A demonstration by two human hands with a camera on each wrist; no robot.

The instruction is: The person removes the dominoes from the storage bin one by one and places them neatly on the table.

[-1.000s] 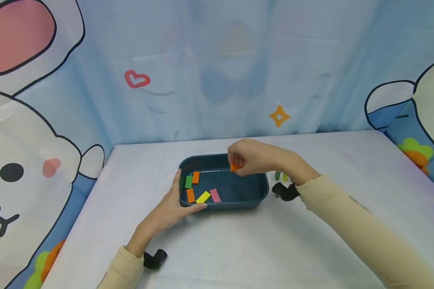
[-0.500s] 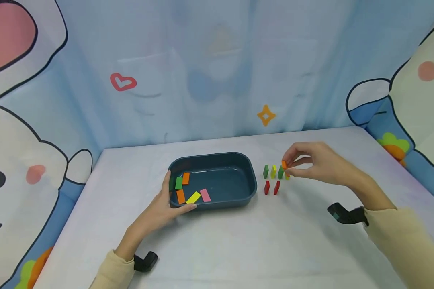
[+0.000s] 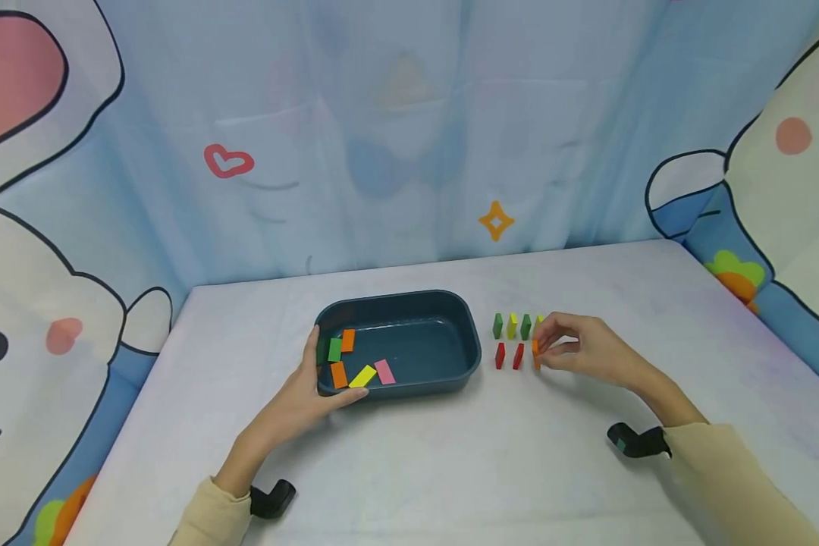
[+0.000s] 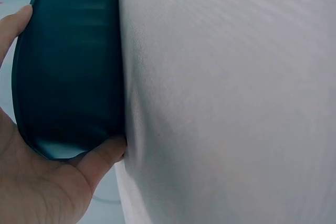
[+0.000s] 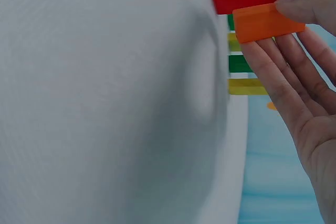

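Orange block: (image 3: 536, 354) stands upright on the table, pinched by the right hand; it is third in the near row, just to the 3 o'clock side of the two red blocks.
Right hand: (image 3: 578, 350) thumb and fingers curl round the orange block; the wrist view shows the thumb on the block's top edge and the fingers (image 5: 273, 77) along its side.
Red blocks: (image 3: 508, 356) two, upright, side by side, at 9 o'clock from the orange block and near the tray's right end.
Far row: (image 3: 516, 326) green, yellow, green and a partly hidden yellow block, upright, at 12 o'clock from the red ones; the hand covers its right end.
Tray: (image 3: 465, 341) dark blue, rounded corners, at 9 o'clock from the standing blocks, well apart from the right hand.
Left hand: (image 3: 305, 394) grips the tray's near left corner, thumb on the front wall, fingers up the left end.
Blocks in tray: (image 3: 352, 361) green, two orange, yellow and pink pieces lie flat at its left end.
Table: (image 3: 450, 462) covered in a pale cloth.
Backdrop: (image 3: 396, 136) light blue curtain with cartoon prints at 12 o'clock.
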